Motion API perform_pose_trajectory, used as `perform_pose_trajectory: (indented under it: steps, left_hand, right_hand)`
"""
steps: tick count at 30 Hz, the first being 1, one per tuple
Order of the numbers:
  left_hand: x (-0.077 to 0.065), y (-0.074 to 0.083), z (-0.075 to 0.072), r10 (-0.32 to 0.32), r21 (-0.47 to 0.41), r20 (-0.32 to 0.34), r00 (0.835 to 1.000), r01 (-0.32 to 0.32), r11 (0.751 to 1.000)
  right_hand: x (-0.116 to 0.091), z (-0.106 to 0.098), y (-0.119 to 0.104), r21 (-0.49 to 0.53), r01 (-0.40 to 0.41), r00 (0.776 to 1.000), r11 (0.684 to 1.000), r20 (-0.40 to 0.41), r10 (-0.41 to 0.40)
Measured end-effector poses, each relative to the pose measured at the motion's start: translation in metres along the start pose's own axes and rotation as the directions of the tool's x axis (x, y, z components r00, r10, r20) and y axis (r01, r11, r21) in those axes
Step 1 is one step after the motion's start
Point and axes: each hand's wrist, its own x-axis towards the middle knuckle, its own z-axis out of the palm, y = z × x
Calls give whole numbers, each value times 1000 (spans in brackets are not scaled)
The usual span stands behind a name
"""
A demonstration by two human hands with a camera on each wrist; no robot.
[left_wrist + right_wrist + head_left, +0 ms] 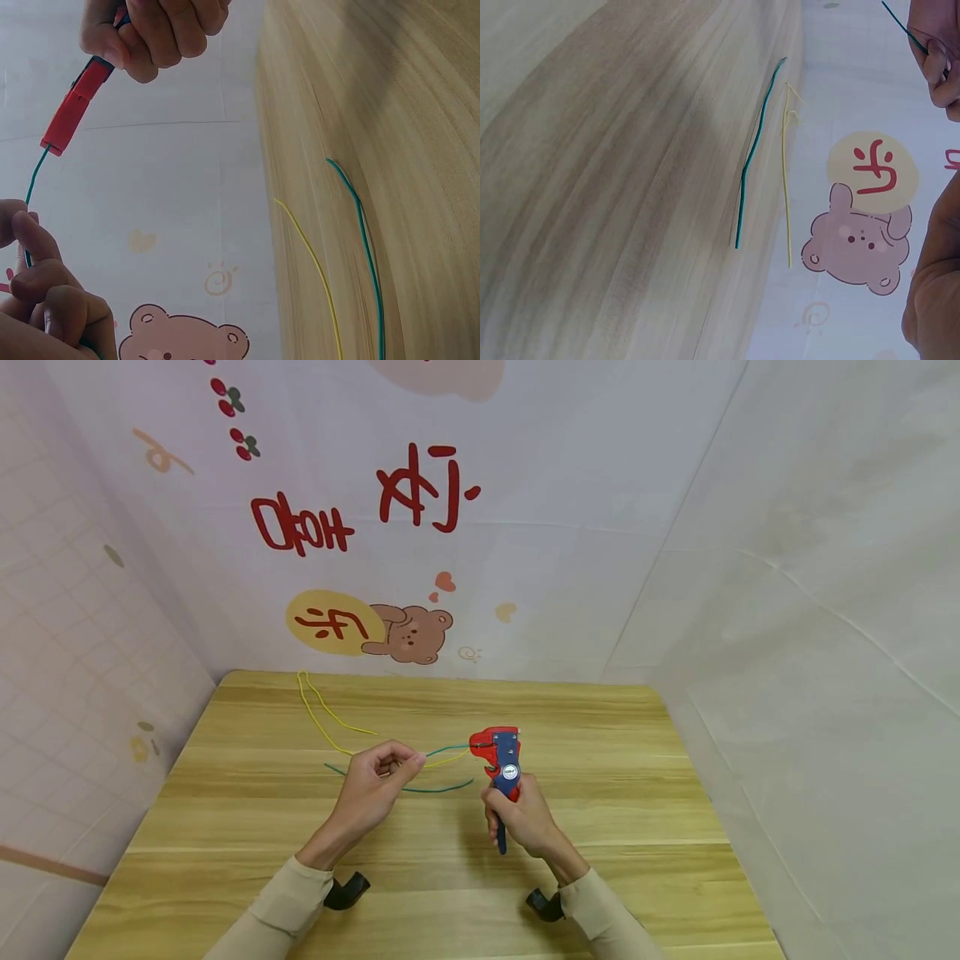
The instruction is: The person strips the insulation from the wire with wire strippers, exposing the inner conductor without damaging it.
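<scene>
My left hand (378, 777) pinches a green wire (447, 748) between thumb and fingertips. The wire's far end runs into the red head of a red-and-blue wire stripper (507, 758), where its tip is hidden. My right hand (527, 817) grips the stripper by its handles, with the head pointing left. From the left wrist view, the green wire (34, 176) stretches between my fingertips and the stripper's nose (56, 142), above the table. A second green wire (756, 139) lies on the tabletop below, beside a yellow wire (785, 172).
The yellow wire (318, 727) bends in a long loop towards the back left of the wooden table (615, 752). White printed sheets (555, 485) stand behind and at both sides. Black wrist mounts (347, 892) sit under both forearms.
</scene>
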Motion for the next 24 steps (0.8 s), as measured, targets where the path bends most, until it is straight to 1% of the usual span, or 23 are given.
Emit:
perform_pose_trajectory:
  steps: [5, 8, 14, 20, 24]
  left_hand:
    - [2, 0, 1, -3, 5, 9, 1000, 3, 1000]
    - [2, 0, 2, -14, 4, 6, 1000, 14, 1000]
    - [0, 0, 2, -20, -1, -4, 1000, 20, 1000]
    - [0, -1, 1, -10, 1, 7, 1000, 10, 1000]
    - [0, -1, 1, -18, -2, 5, 1000, 18, 1000]
  right_hand:
    - [1, 2, 1, -31, 42, 998, 999, -52, -43]
    - [2, 2, 2, -47, 49, 996, 998, -78, -53]
    - [1, 2, 2, -73, 48, 995, 996, -80, -54]
    - [1, 3, 3, -66, 48, 996, 997, -68, -53]
    - [1, 3, 2, -62, 42, 997, 997, -62, -46]
